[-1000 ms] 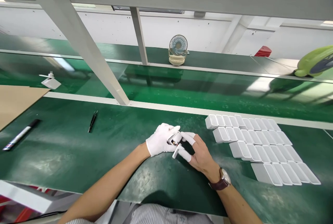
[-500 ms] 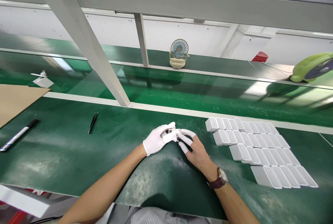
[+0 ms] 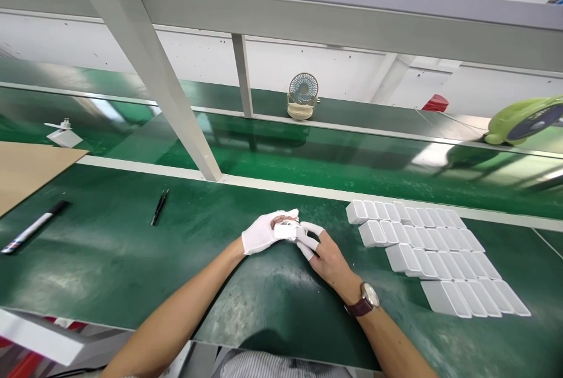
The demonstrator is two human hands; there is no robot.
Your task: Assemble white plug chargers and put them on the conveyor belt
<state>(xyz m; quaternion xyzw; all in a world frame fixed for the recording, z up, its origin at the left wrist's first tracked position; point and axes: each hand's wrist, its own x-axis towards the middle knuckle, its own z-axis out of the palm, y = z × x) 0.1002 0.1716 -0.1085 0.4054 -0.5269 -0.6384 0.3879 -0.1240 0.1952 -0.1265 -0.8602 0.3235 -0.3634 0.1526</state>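
Note:
My left hand, in a white glove with bare skin showing at the fingers, is closed on a small white plastic part. From the right, my right hand pinches the same part's end; white finger cots cover several of its fingertips. The fingers hide much of the part, so its exact kind is unclear. Both hands are just above the green table. To their right stand several rows of white open plastic housings, packed side by side.
Black tweezers and a marker lie at left, near a cardboard sheet. A grey slanted post rises behind the table. Beyond, a green belt carries a white plug-like piece. A small fan and a green fan stand farther back.
The white part has turned between my hands, showing a broader flat face now. My right fingers have shifted slightly on it. The camera view has tilted up a little.

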